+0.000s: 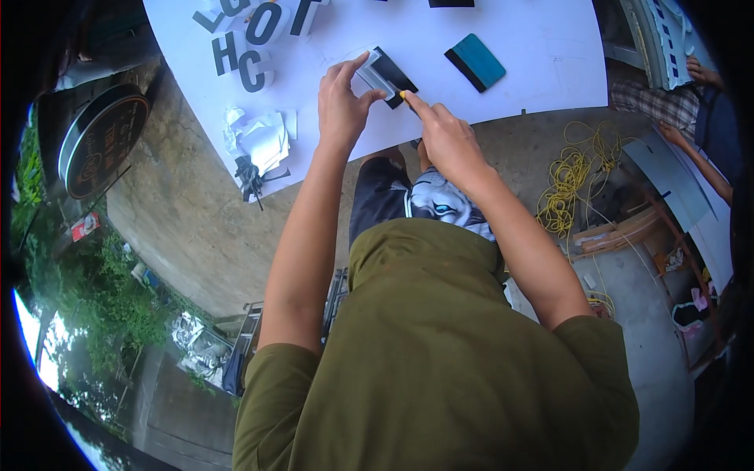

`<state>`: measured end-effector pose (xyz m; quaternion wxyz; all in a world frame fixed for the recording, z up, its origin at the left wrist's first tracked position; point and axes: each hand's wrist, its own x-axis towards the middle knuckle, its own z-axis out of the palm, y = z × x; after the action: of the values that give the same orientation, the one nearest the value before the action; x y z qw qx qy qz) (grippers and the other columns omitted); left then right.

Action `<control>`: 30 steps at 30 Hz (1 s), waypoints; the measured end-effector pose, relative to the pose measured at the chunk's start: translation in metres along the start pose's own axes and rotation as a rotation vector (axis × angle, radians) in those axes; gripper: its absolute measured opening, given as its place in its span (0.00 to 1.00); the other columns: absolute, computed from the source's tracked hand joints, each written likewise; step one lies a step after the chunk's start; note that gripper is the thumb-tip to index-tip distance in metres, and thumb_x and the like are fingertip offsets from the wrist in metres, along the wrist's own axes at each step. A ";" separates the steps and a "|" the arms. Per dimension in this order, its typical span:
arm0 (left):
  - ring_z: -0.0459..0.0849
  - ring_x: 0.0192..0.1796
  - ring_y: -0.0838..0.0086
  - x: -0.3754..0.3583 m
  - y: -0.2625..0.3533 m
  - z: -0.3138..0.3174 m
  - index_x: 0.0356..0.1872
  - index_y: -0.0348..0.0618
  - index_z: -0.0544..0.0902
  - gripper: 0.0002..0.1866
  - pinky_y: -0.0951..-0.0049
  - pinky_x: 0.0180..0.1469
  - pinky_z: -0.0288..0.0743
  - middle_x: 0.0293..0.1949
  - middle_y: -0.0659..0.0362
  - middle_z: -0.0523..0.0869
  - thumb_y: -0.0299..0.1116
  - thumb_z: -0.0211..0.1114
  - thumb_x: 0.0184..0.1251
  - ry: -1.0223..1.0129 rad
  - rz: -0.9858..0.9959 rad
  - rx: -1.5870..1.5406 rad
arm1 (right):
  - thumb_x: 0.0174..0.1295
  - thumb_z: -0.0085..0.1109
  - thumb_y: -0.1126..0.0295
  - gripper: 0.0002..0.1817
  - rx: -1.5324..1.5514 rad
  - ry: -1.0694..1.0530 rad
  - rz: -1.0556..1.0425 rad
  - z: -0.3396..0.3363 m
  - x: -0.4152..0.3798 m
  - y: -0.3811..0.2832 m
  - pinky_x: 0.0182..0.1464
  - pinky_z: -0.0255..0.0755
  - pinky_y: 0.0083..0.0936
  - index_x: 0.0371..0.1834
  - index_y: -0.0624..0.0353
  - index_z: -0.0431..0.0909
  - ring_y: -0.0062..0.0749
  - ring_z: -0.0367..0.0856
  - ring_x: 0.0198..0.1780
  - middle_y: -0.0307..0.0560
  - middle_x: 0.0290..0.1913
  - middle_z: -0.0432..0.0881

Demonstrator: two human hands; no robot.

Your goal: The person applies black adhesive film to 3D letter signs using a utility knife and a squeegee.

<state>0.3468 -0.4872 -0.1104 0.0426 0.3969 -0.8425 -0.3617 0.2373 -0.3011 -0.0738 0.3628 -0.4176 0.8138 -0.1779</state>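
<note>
My left hand (341, 106) is closed across a pale, L-shaped letter (376, 80), thumb at its near end and fingers at its far end. The letter lies on a black rectangular piece (397, 71) on the white tabletop (428, 98). Close beside the letter's near end, my right hand (452, 141) grips a small yellow tool (404, 94), its index finger stretched along it. Most of this tool is hidden by the fingers, and I cannot tell its kind. To the right lies a teal squeegee (479, 63) with a dark edge.
Standing letters with dark faces, among them an H (225, 53) and a C (251, 71), occupy the far left of the table. Crumpled paper scraps (263, 141) lie at the left corner. Tangled yellow cord (569, 184) is on the floor; another person's arm (695, 157) shows at right.
</note>
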 end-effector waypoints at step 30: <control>0.86 0.59 0.58 -0.003 -0.002 0.002 0.73 0.58 0.84 0.43 0.55 0.63 0.80 0.60 0.52 0.88 0.39 0.90 0.50 0.016 0.018 0.081 | 0.75 0.56 0.78 0.36 0.061 0.064 0.030 -0.010 -0.030 0.003 0.49 0.84 0.54 0.86 0.47 0.65 0.63 0.89 0.43 0.59 0.49 0.83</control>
<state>0.3499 -0.4847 -0.1126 0.0366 0.3938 -0.8595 -0.3237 0.2401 -0.2757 -0.0559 0.3518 -0.3881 0.8255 -0.2103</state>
